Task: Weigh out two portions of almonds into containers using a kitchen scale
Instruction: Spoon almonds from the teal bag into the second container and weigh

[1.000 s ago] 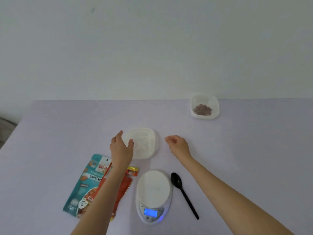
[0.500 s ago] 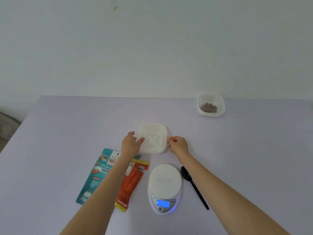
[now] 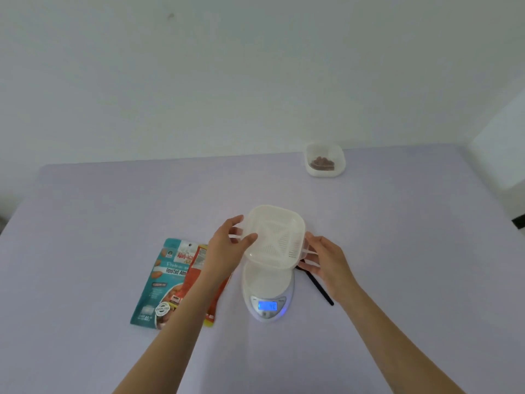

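Note:
An empty translucent square container is held over the far part of the white kitchen scale, whose blue display is lit. My left hand grips the container's left rim and my right hand holds its right side. Whether the container touches the scale platform I cannot tell. A second container with almonds stands at the table's far edge. A teal almond bag lies left of the scale, partly under my left forearm.
An orange packet overlaps the teal bag. A black spoon lies right of the scale, its bowl hidden behind my right hand. The lilac table meets a white wall at the back.
Both hands closed on the empty container, lifted it off the table and brought it toward me over the scale. The scale display shows a different reading.

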